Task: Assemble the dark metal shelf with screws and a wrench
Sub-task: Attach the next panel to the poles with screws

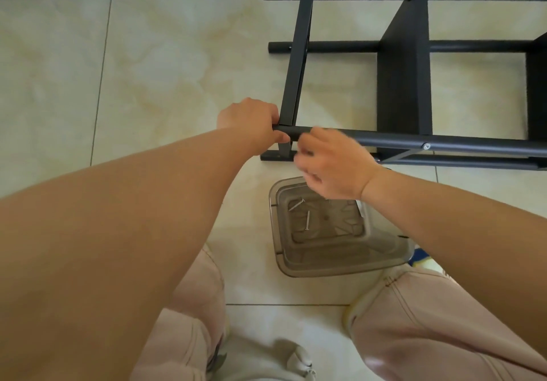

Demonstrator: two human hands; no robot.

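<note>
The dark metal shelf [404,63] lies on its side on the tiled floor, with round tubes running left to right and flat panels between them. My left hand [251,126] grips the left end of the near upper tube [444,140], where a flat crossbar [296,61] meets it. My right hand [331,164] is blurred, fingers curled just under that tube end; whether it holds a screw or tool is hidden. A silver screw head [426,146] sits in the tube further right. Two loose screws [302,212] lie in a clear plastic container [296,265].
The container stands on the floor right below my right wrist, between my knees in pale pink trousers [429,321]. A light cloth [266,360] lies at the bottom. Beige floor tiles [148,55] stretch to the left, and a wall base runs along the top.
</note>
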